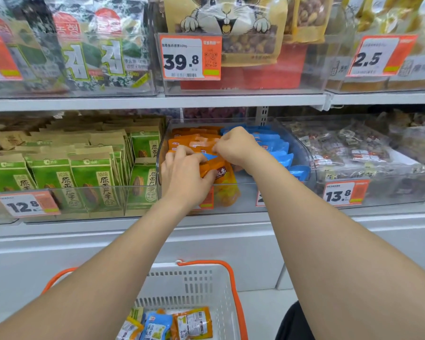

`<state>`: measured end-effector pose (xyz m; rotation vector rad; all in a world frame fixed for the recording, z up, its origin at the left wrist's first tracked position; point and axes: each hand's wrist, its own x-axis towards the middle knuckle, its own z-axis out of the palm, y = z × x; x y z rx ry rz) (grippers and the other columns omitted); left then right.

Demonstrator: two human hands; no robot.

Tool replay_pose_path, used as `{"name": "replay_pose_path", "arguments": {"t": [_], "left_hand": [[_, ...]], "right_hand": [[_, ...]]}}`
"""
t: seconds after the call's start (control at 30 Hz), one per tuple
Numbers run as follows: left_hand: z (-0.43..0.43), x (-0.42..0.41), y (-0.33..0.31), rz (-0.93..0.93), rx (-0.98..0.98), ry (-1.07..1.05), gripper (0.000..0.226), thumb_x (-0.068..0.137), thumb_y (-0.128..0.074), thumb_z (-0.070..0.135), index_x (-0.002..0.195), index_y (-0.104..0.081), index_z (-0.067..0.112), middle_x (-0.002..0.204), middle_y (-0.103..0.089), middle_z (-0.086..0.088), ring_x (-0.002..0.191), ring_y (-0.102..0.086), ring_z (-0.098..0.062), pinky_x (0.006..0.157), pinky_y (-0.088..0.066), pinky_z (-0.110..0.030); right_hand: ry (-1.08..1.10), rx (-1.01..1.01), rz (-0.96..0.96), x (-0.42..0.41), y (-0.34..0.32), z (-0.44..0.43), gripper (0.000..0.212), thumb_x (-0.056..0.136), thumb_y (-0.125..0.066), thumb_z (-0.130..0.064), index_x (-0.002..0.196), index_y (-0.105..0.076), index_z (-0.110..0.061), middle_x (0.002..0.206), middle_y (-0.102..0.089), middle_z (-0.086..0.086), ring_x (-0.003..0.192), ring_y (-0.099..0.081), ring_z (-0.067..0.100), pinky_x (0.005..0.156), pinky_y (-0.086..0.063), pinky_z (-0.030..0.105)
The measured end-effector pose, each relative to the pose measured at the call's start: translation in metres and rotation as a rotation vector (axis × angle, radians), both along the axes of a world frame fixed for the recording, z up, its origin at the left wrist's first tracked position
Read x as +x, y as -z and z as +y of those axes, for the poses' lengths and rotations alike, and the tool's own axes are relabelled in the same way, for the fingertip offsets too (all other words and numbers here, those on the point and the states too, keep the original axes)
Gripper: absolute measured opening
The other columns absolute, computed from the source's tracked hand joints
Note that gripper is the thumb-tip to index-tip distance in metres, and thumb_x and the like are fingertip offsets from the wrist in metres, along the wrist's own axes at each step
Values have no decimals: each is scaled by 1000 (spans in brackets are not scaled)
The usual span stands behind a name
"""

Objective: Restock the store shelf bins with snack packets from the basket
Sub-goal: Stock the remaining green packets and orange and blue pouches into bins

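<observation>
Basket is sitting nearest, at the bottom edge: white with orange handles, holding a blue packet, an orange-label packet and a few more.

Both arms are reaching up over it into the clear bin at the middle of the lower shelf.

Left hand is working at the bin's front left. Its grip is curled tight round the front orange packet, which is standing against the front wall.

Right hand is working just behind. Its grip is closed, fingertips pinching the top edges of the orange packets that are filling the bin's left side.

Blue packets are filling the right side.

Green packets are standing in the bin to the left, dark wrapped snacks lying in the one to the right.

On the upper shelf, a hamster bag is standing behind a 39.8 tag.
</observation>
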<state>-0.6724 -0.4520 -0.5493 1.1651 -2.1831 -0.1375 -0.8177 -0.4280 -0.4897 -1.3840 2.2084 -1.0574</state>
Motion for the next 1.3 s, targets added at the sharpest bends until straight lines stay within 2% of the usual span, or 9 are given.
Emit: {"name": "replay_pose_path", "arguments": {"t": [0.13, 0.2, 0.27, 0.4, 0.5, 0.67, 1.03, 1.13, 1.3], "left_hand": [[4, -2, -4, -4, 33, 1, 32, 93, -69, 46, 124, -71, 38, 128, -53, 6, 120, -43, -32, 108, -33, -45], [5, -2, -7, -16, 48, -3, 33, 94, -69, 45, 126, -71, 37, 131, -53, 7, 122, -42, -33, 108, -32, -45], [7, -2, -10, -44, 55, -8, 31, 94, -69, 43, 124, -72, 37, 133, -52, 7, 122, -42, -34, 108, -31, -45], [10, -2, -16, -99, 57, -33, 26, 96, -67, 37, 121, -72, 38, 135, -49, 6, 122, -42, -36, 109, -29, -49], [11, -4, -19, -130, 42, -41, 21, 98, -64, 37, 116, -73, 38, 134, -47, 7, 122, -42, -37, 108, -30, -51], [7, -15, -31, -121, -13, -41, 19, 96, -61, 35, 109, -75, 37, 130, -54, 7, 122, -40, -35, 105, -30, -51], [-10, -47, -43, -282, 78, -215, 44, 82, -74, 17, 125, -70, 27, 149, -39, -10, 133, -33, -41, 108, -28, -56], [-9, -47, -37, -258, 86, -137, 48, 83, -74, 19, 129, -64, 30, 148, -38, -11, 133, -33, -41, 108, -29, -57], [-8, -38, -18, -218, -92, -92, 48, 84, -68, 27, 131, -61, 32, 137, -44, -4, 128, -38, -36, 107, -29, -54]], "right_hand": [[-5, 113, 43, 3, -6, -4, 23, 77, -75, -24, 89, -65, -8, 80, -61, 3, 72, -56, 21, 54, -50, 30], [14, 125, 74, 6, -10, -8, 18, 77, -69, -18, 82, -54, -11, 79, -53, 4, 69, -49, 22, 50, -43, 27], [16, 138, 146, 8, -12, -12, 6, 78, -62, -11, 80, -57, -13, 85, -59, 2, 74, -51, 21, 49, -40, 25], [68, 74, 283, 1, -9, -12, 36, 82, -60, -6, 113, -72, -17, 121, -65, 7, 111, -59, 29, 86, -58, 41], [97, 60, 394, -9, -10, -2, 36, 86, -65, -2, 119, -67, -16, 119, -61, 11, 107, -59, 35, 96, -52, 51], [165, -5, 530, -23, -6, 11, 32, 88, -71, -3, 118, -67, -15, 115, -65, 13, 113, -58, 36, 96, -40, 48], [194, 7, 577, -28, 4, 0, 35, 89, -67, 4, 122, -62, -5, 119, -59, 21, 103, -62, 43, 81, -53, 46], [232, -9, 630, -28, 5, -9, 39, 87, -65, 8, 123, -63, -6, 121, -62, 21, 109, -63, 42, 88, -51, 46], [234, -68, 723, -35, 9, -26, 38, 87, -60, 13, 122, -62, -2, 120, -61, 22, 110, -61, 41, 90, -50, 43]]}}
